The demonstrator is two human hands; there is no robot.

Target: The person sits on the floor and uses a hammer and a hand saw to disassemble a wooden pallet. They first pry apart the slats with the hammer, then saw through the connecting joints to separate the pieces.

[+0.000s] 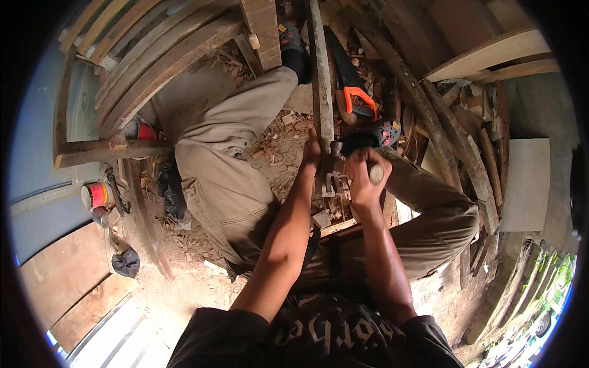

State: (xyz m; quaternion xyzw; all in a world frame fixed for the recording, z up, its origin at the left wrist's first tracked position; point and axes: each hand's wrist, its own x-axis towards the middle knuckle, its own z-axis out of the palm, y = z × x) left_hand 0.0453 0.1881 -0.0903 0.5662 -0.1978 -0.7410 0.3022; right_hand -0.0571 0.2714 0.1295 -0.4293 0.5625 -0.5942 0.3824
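A long, narrow wooden plank [321, 80] runs away from me between my legs, its near end close to my hands. Against its left edge lies my left hand [311, 150], closed around it, with some fingers hidden. My right hand [367, 176] is wrapped round a hammer's pale wooden handle [375, 174], whose butt end points up at me. Just left of that fist, at the plank's right edge, shows the metal hammer head [336, 146]. Below the plank's near end is a notched wood piece [332, 184], partly in shadow.
A handsaw [358, 101] with an orange and black handle lies beyond my right hand. Wood chips [279, 156] cover the ground. Stacked boards [454, 141] line the right; a slatted wooden frame [165, 73] stands at left. A red-labelled can [97, 195] sits far left.
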